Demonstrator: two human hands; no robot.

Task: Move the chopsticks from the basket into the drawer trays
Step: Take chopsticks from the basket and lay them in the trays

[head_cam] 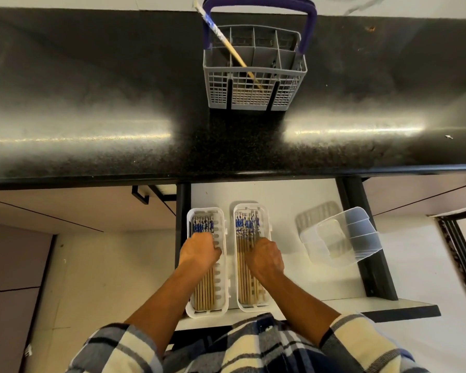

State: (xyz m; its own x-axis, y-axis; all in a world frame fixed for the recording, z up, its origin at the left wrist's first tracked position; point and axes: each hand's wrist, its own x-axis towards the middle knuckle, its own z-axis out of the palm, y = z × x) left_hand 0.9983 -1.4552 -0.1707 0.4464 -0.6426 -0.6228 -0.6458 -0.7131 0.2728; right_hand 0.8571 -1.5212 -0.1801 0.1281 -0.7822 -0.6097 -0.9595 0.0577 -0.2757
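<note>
Both forearms reach down from the plaid sleeves [113, 345] into the open drawer [288, 200], which serves as the landmark here. The left hand [199, 253] sits knuckles-up over the left tray [225, 265] at the drawer's left side, fingers [215, 244] curled down onto the chopsticks in the left tray [203, 289]. The right hand [265, 258] lies the same way over the right tray [265, 219] just beside it, its fingers bent onto the chopsticks in the right tray [244, 232].

The fingertips of both hands are tucked under the knuckles, so whether they pinch single sticks or only press on the bundles cannot be told. The hands cover the middle of each bundle; blue-patterned ends show beyond the fingers, plain wooden ends toward the wrists.

Beyond the drawer, on the dark tabletop [92, 103], stands the grey basket [253, 95] with a purple handle; one last chopstick [226, 44] leans in it, tilted left. A clear plastic container [361, 238] rests tilted at the drawer's right side.
</note>
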